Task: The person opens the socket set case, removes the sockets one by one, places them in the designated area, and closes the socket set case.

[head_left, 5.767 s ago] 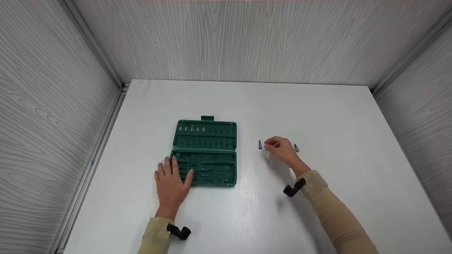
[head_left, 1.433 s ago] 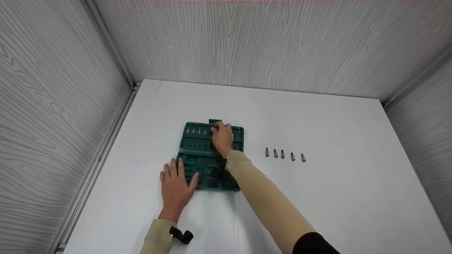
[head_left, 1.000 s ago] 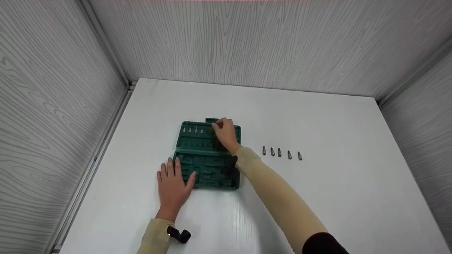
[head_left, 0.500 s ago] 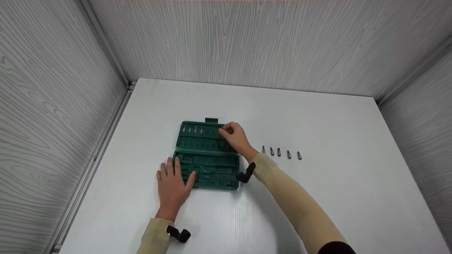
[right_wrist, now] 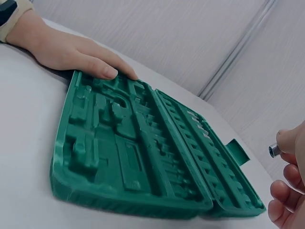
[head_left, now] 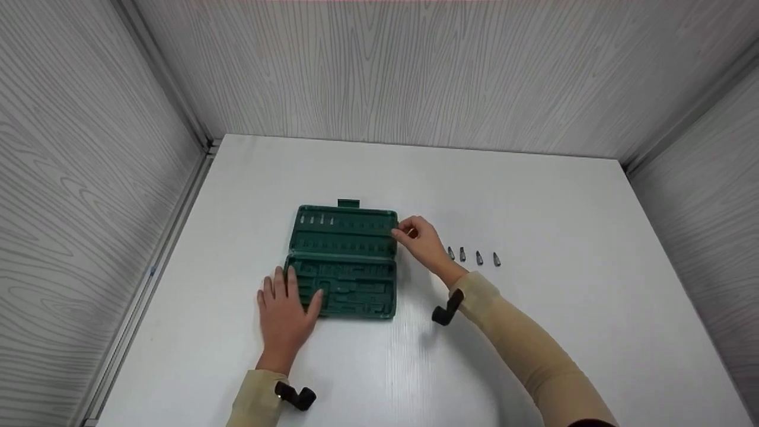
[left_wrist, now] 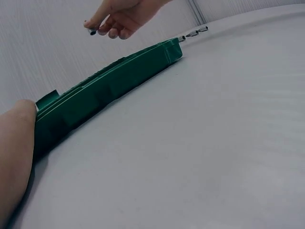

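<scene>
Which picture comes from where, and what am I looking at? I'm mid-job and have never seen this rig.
There is no robot, only a person's bare left hand and right hand. The head view comes from a camera worn on the head, looking forward and down; each wrist view comes from a black camera on that wrist. On the white table lies an open green plastic case, with four small silver metal bits in its far half. At least four loose metal pieces lie to its right. The left hand rests on the case's edge; the right hand pinches a short silver metal cylinder.
</scene>
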Motion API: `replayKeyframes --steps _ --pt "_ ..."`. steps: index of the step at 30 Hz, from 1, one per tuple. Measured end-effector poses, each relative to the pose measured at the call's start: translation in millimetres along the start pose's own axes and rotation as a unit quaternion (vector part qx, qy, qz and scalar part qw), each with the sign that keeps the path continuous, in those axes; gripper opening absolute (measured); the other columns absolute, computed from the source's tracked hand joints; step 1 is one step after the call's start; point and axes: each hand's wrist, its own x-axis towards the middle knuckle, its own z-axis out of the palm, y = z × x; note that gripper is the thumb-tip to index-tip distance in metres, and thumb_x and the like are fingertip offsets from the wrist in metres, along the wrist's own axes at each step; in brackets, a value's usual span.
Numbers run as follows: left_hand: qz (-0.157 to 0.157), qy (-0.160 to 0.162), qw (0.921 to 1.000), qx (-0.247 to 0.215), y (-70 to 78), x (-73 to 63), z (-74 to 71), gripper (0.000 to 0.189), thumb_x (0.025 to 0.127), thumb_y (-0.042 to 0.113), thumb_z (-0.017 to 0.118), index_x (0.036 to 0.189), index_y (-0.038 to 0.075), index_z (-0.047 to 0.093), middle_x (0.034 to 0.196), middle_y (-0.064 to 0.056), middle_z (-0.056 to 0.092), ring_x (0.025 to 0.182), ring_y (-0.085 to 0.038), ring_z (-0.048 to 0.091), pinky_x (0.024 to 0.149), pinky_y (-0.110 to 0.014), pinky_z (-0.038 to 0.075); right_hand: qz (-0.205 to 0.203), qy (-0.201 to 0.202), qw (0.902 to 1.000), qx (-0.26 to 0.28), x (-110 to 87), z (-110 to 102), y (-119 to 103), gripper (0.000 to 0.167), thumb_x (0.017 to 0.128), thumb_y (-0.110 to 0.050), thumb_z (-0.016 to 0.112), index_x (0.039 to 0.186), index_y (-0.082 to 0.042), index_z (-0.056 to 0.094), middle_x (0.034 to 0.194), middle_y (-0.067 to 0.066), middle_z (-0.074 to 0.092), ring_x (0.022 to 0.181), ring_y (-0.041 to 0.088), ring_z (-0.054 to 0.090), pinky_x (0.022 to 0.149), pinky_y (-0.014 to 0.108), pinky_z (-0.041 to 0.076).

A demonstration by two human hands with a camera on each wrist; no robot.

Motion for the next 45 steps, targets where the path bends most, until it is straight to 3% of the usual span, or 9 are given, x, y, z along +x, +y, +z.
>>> replayKeyframes --steps 11,19,33,45 --pt "-0.002 -0.008 1.0000 0.002 -3.8 1.3 -1.3 0.084 0.088 0.061 0.044 0.144 0.001 0.030 0.146 -0.024 0.026 0.132 -0.047 0.021 0.104 -0.059 0.014 0.013 0.017 0.9997 0.013 -26.0 -37.1 11.8 0.016 0.088 -0.021 0.065 0.092 -0.006 0.061 0.092 0.006 0.056 0.076 0.019 0.050 0.062 0.028 0.044" --pt "-0.010 -0.008 0.9999 -0.006 -6.3 -2.3 -2.7 0.083 0.088 0.060 0.045 0.144 0.001 0.030 0.146 -0.024 0.026 0.132 -0.047 0.021 0.104 -0.060 0.014 0.006 0.016 0.9991 -0.039 -45.9 -71.9 22.1 0.019 0.088 -0.021 0.065 0.097 -0.004 0.063 0.095 0.007 0.057 0.077 0.020 0.054 0.064 0.028 0.046" --pt "-0.008 -0.003 1.0000 -0.002 -12.6 -2.8 -6.3 0.083 0.088 0.060 0.045 0.144 0.001 0.030 0.146 -0.024 0.026 0.131 -0.047 0.021 0.103 -0.060 0.015 0.040 0.097 0.9918 -0.074 -70.3 -154.5 46.9 0.028 0.089 -0.026 0.064 0.099 0.000 0.062 0.097 0.010 0.058 0.080 0.018 0.049 0.062 0.022 0.041" --pt "-0.021 -0.020 0.9996 -0.006 -14.1 -4.7 -7.9 0.084 0.088 0.061 0.044 0.145 0.002 0.028 0.147 -0.024 0.024 0.133 -0.047 0.019 0.104 -0.060 0.013 0.119 0.067 0.9854 -0.101 -73.0 -165.3 90.7 0.029 0.091 -0.027 0.062 0.102 0.000 0.062 0.099 0.012 0.058 0.083 0.022 0.049 0.066 0.028 0.042"
